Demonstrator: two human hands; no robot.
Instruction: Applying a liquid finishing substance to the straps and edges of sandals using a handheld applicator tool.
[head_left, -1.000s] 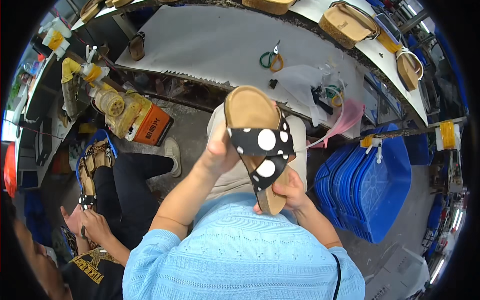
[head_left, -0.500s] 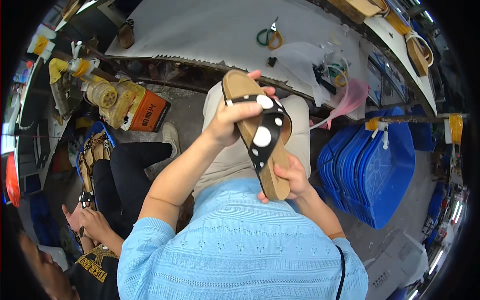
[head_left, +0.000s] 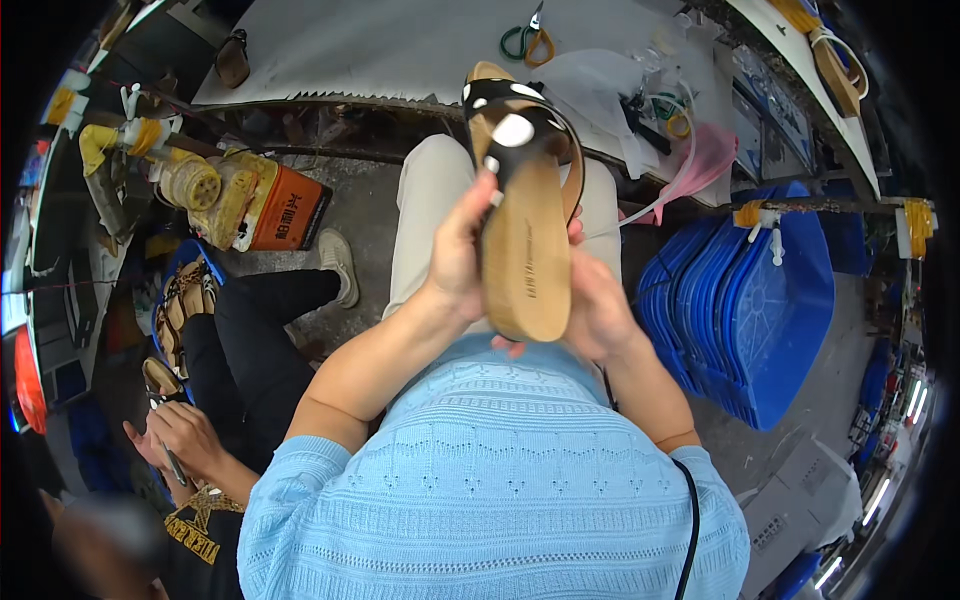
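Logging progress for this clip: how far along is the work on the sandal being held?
Done: the sandal already carries its black white-dotted strap on the tan footbed. In hand: the left hand and right hand hold it up over the lap, seemingly checking it. Left: cannot tell; scissors lie unused on the table.

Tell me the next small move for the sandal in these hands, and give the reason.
Probably tilt the sandal to bring its black, white-dotted strap nearer the eyes. The left hand and right hand hold it by the heel half, footbed up, with the strap at the far end over the lap, so the strap is the part hardest to inspect from here.
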